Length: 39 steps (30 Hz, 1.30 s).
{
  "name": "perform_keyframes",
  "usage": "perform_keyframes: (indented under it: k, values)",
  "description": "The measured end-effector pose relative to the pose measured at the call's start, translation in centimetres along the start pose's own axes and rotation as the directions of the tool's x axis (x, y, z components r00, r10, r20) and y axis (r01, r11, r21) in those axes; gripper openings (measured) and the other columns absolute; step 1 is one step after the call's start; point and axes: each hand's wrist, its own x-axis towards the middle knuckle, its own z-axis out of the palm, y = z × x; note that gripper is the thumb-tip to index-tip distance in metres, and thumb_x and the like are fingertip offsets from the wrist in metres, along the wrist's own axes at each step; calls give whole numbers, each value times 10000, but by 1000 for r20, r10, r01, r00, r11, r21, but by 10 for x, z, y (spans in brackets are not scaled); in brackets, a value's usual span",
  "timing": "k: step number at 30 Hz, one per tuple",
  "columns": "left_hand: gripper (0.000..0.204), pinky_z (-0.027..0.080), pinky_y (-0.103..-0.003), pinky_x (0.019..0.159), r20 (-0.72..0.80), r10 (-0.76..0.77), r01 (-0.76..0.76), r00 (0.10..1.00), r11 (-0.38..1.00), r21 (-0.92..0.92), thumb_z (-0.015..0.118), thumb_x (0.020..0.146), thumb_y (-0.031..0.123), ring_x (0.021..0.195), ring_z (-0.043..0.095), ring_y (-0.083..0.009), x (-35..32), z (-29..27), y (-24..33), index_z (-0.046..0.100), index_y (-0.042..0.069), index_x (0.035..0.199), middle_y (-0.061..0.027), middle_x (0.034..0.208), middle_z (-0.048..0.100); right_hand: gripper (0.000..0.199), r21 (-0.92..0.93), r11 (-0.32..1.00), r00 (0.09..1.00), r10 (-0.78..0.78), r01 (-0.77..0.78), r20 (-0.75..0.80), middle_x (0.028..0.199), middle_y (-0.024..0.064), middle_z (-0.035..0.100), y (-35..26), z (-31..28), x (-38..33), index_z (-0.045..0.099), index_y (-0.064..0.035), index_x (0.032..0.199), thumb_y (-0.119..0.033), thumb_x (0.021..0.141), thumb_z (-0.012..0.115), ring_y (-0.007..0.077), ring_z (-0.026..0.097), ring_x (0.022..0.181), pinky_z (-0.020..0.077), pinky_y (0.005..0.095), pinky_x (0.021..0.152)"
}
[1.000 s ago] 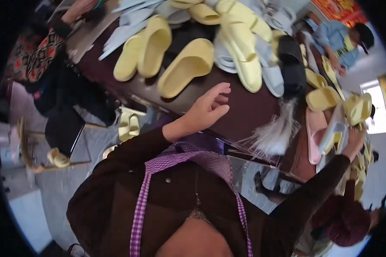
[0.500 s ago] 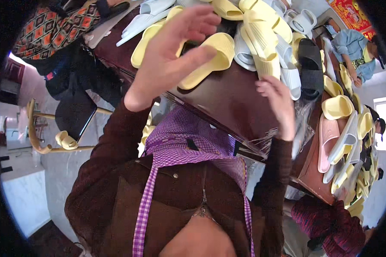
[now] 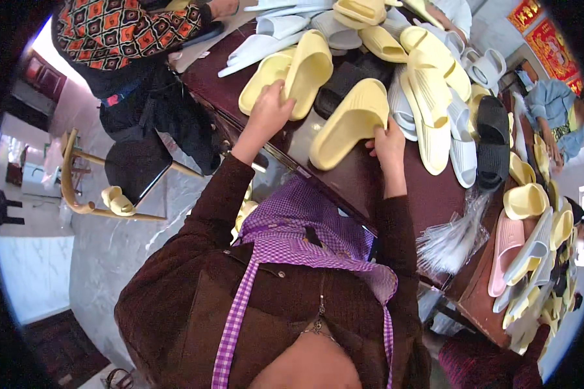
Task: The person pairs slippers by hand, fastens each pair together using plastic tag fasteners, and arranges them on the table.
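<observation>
I have my left hand (image 3: 269, 113) gripping one yellow slipper (image 3: 308, 71), my right hand (image 3: 389, 144) pinching another slipper (image 3: 350, 123); far pile (image 3: 435, 78) remains unsorted.

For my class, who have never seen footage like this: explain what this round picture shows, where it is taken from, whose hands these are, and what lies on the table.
There is no machine here, only a person working with bare hands. The picture comes from a wide fisheye camera worn on that person's head, looking down, so straight edges bend near the rim. The brown sleeves rising from below are the person's own. The left hand rests on a pale yellow slipper. The right hand touches the end of another yellow slipper; whether its grip is closed is unclear. The dark brown table holds many more slippers: yellow, white, black and pink. A bundle of clear plastic bags lies at its near edge. Other people work nearby.
</observation>
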Motion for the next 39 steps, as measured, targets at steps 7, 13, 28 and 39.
perform_keyframes:
  k: [7,13,28,39]
  values:
    - [521,497,-341,692,225,-200,300,954,667,-682,545,751,81,779,611,-273,-16,3,9,434,-79,1235,-177,996,608,403,-100,986,989,-141,135,-54,758,108,618,8,-25,-22,471,-5,1259,-70,861,468,135,566,509,437,250,428]
    - [505,493,-273,743,534,-207,559,820,495,-665,511,760,55,863,601,-154,-37,-20,13,435,-117,1229,-135,1071,598,422,-501,795,863,-476,341,-170,734,154,610,22,-60,-30,464,4,1260,-88,850,502,209,589,591,470,325,549]
    - [430,462,-335,817,-15,-79,80,997,960,269,585,817,230,919,594,-218,10,-37,-104,527,-58,1130,-195,1024,614,474,-374,914,935,-258,155,-244,704,144,588,20,-49,-54,446,-10,1266,-111,819,570,208,573,613,469,329,588]
    - [476,465,-289,821,597,-110,439,795,783,-440,638,823,244,936,574,-176,69,-40,-72,487,-9,1198,-128,1110,573,507,-285,948,955,-207,142,-214,800,193,613,2,-38,-69,419,-3,1281,-104,813,586,273,613,679,486,356,630]
